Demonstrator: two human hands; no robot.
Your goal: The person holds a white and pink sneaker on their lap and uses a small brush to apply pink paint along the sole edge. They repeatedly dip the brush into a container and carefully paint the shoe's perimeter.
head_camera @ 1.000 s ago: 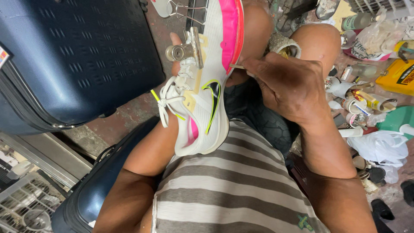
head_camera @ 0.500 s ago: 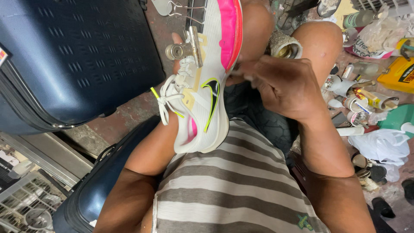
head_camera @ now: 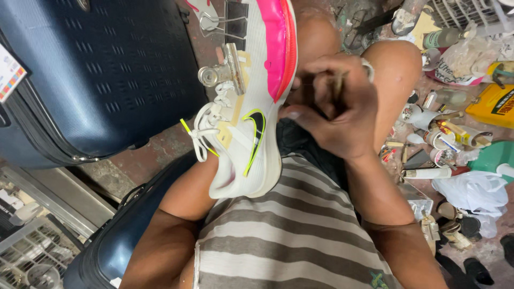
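Your right hand [head_camera: 334, 109] closed on a thin stick-like tool [head_camera: 338, 80], white and pink sneaker [head_camera: 251, 107] touching it at 9 o'clock, resting on your lap, metal clip [head_camera: 227, 69] on its upper, your left hand hidden under the shoe, grip not visible.

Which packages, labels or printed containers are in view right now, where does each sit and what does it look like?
Tag on the dark blue suitcase: far left edge, small white rectangle with coloured stripes.
Yellow container: floor at right edge, flat, yellow with a dark printed patch.
Printed plastic bag: upper right, crumpled, whitish with dark lettering.
Tube: floor right of the right hand, slim, whitish.
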